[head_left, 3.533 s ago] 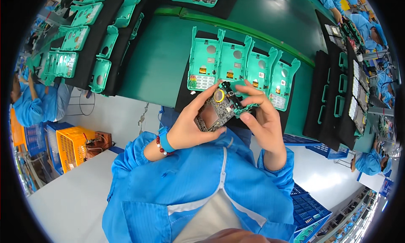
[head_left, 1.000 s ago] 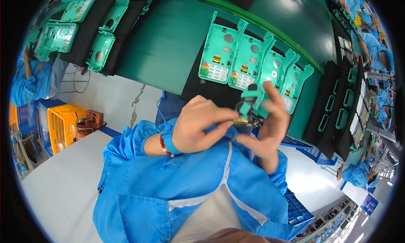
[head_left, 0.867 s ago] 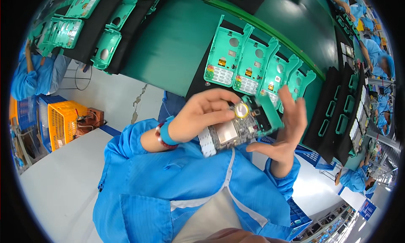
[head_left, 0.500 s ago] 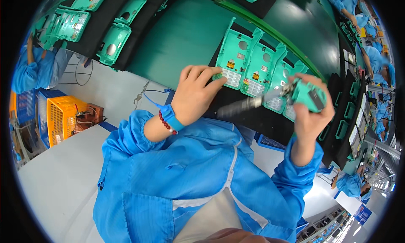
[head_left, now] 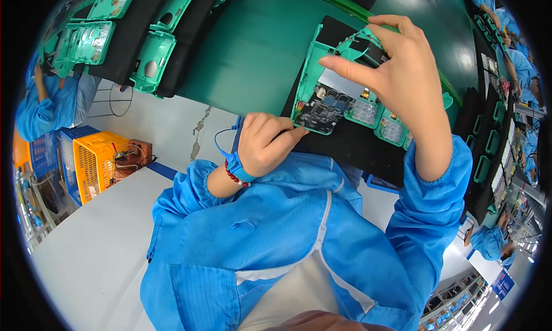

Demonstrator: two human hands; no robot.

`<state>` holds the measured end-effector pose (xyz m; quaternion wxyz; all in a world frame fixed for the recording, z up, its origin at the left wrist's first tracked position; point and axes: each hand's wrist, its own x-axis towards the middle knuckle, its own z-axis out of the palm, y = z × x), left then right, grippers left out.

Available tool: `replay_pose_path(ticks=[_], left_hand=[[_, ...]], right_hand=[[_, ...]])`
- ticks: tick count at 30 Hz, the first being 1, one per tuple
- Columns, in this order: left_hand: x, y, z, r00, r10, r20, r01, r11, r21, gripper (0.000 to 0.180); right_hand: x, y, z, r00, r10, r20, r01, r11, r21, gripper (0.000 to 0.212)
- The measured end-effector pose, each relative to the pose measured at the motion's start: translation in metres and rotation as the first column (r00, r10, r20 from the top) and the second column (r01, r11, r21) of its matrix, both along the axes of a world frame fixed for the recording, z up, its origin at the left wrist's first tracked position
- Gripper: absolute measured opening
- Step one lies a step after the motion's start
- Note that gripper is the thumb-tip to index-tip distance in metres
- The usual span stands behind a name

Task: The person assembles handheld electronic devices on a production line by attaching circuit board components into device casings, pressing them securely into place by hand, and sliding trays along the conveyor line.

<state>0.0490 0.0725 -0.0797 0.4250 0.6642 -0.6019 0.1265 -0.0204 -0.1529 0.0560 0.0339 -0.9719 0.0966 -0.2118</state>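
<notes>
A dark circuit board (head_left: 323, 108) lies over the near part of the leftmost green plastic housing (head_left: 308, 81). My left hand (head_left: 265, 144) has its fingers curled, the tips at the near left corner of that housing. Above the far end of the board, my right hand (head_left: 405, 66) spans a green plastic part (head_left: 371, 39) between thumb and fingers. A pale flat panel (head_left: 344, 82) shows beneath my right thumb. The palm side of both hands is hidden. My left wrist wears a blue strap (head_left: 237, 165) with a cord, and a red bead bracelet.
Further green housings with bubbly clear pads (head_left: 391, 128) line the black mat to the right. More housings (head_left: 152, 63) stand at the left. An orange crate (head_left: 95, 161) is beyond the bench edge, lower left. Other people in blue work at both sides.
My right hand has moved up and left with the green part. The board, earlier blurred and held off the mat, now rests over the leftmost housing. My left hand has shifted slightly nearer me.
</notes>
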Motion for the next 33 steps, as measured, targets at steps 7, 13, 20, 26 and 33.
replay_pose_path(ticks=[7,13,20,26,33], left_hand=[[-0.001,0.001,-0.003,1.0,0.012,0.004,-0.012,1.0,0.014,0.025],[0.0,-0.001,-0.003,0.999,0.028,0.026,-0.028,0.999,0.018,0.026],[0.004,0.0,-0.001,0.999,0.022,0.044,-0.025,0.998,0.057,0.029],[0.007,-0.006,0.014,0.993,-0.094,0.077,0.064,0.943,0.327,0.039],[0.01,-0.005,0.018,0.989,-0.127,0.069,0.091,0.918,0.386,0.038]], right_hand=[[0.014,0.003,-0.001,0.998,0.015,-0.057,-0.018,0.999,-0.046,0.057],[0.021,0.002,0.003,0.992,0.09,-0.085,-0.098,0.99,-0.101,0.055],[0.021,0.005,-0.002,0.992,0.058,-0.114,-0.055,0.998,0.034,0.059],[0.032,-0.011,-0.045,0.99,0.137,0.037,-0.138,0.99,0.033,0.062],[0.032,-0.006,-0.023,0.995,-0.022,-0.098,0.009,0.991,-0.132,0.055]])
